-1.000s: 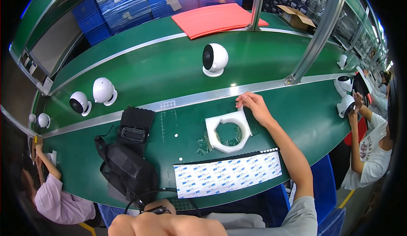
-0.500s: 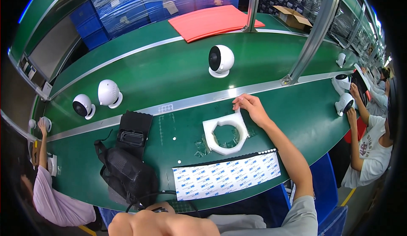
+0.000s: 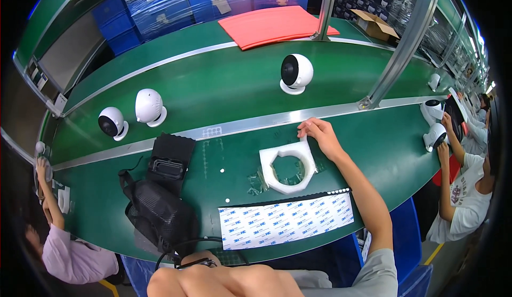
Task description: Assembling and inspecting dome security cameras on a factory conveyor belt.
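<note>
My right hand (image 3: 318,133) reaches over the green bench, its fingers bent together at the upper right corner of a white foam frame (image 3: 270,171) with a round opening. Clear plastic scraps (image 3: 258,184) lie by the frame's left side. Nearer to me is a white liner sheet (image 3: 285,224) with blue print and a black edge, beneath my right forearm's left side. My left hand (image 3: 226,282) fills the lower edge, very close and cut off; only rounded knuckles show, and its fingertips are hidden.
A black mesh bag (image 3: 162,211) with cables lies at left, beside a black case (image 3: 172,161). White cameras (image 3: 296,74) stand along the far green strip. A metal post (image 3: 402,46) rises at right. Red foam sheets (image 3: 277,26) lie behind. Co-workers sit at both sides.
The whole view has shifted slightly. My right hand stays at the foam frame's corner. The left co-worker's arm has moved, and a second hand now shows there.
</note>
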{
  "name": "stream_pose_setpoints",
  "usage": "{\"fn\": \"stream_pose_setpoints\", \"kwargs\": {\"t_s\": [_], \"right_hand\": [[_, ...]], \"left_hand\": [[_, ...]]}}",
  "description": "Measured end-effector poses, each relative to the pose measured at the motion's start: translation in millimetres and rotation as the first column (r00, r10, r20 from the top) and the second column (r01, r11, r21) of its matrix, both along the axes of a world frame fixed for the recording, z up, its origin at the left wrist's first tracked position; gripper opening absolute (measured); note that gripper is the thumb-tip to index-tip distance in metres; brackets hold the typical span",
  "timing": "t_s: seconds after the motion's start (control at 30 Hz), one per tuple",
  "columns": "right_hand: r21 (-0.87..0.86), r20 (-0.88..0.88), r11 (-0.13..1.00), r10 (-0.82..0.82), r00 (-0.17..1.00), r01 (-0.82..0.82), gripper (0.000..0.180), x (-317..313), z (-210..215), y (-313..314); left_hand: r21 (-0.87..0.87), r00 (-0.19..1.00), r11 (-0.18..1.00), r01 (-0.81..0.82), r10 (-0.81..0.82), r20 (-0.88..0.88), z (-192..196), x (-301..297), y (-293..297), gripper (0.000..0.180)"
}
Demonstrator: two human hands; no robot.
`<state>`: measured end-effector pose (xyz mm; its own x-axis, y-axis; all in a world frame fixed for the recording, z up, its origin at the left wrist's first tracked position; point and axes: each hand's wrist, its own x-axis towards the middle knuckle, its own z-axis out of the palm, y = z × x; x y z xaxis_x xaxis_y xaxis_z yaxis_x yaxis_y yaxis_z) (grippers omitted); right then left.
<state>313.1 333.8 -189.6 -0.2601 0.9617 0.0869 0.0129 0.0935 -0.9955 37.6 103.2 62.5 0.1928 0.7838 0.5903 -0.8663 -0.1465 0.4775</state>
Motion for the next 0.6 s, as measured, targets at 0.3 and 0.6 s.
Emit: {"fn": "stream_pose_setpoints", "kwargs": {"t_s": [0.3, 0.6], "right_hand": [[0.002, -0.01, 1.0, 0.018, 1.0, -0.018, 0.034, 4, -3, 0], [0.001, 0.018, 1.0, 0.002, 1.0, -0.002, 0.034, 4, 0, 2]], "left_hand": [[-0.007, 0.992, 0.992, -0.123, 0.123, 0.033, 0, 6, -6, 0.008], [-0.066, 0.966, 0.965, -0.253, 0.256, 0.045, -5, 9, -13, 0.008]]}}
